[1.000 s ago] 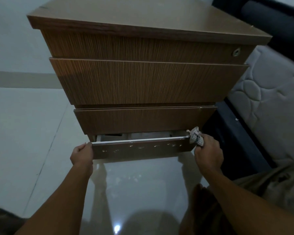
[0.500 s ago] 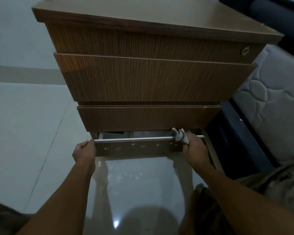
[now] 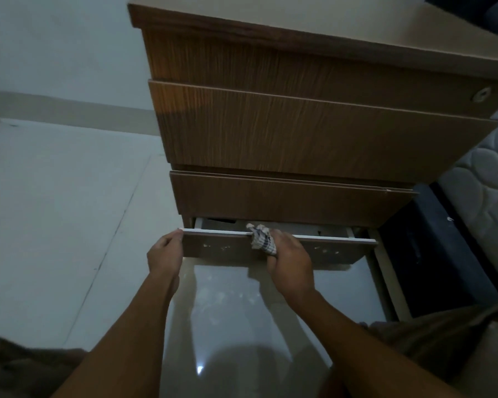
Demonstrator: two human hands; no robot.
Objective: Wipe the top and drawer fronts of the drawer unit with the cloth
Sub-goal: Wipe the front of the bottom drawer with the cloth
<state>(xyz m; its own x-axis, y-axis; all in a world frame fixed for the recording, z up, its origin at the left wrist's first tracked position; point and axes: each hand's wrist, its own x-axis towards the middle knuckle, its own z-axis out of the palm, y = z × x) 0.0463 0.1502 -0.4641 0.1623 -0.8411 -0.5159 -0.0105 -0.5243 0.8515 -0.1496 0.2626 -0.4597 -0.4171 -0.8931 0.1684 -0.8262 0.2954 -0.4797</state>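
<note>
A brown wood-grain drawer unit (image 3: 299, 133) stands on the floor in front of me, seen from low down. Its bottom drawer (image 3: 224, 248) is pulled out a little, with a white top edge and pale spots on its front. My left hand (image 3: 165, 254) grips the drawer's left end. My right hand (image 3: 289, 259) presses a small white checked cloth (image 3: 262, 238) against the top edge and front of that drawer, near its middle. The drawer's inside is mostly hidden in shadow.
A quilted mattress (image 3: 483, 191) on a dark bed frame (image 3: 431, 254) stands close on the right. Glossy pale floor tiles (image 3: 55, 225) spread to the left and below. A lock (image 3: 482, 94) sits at the top drawer's right end.
My right hand has slid the cloth leftwards along the bottom drawer's top edge, from its right end to near the middle. My left hand has stayed at the left end.
</note>
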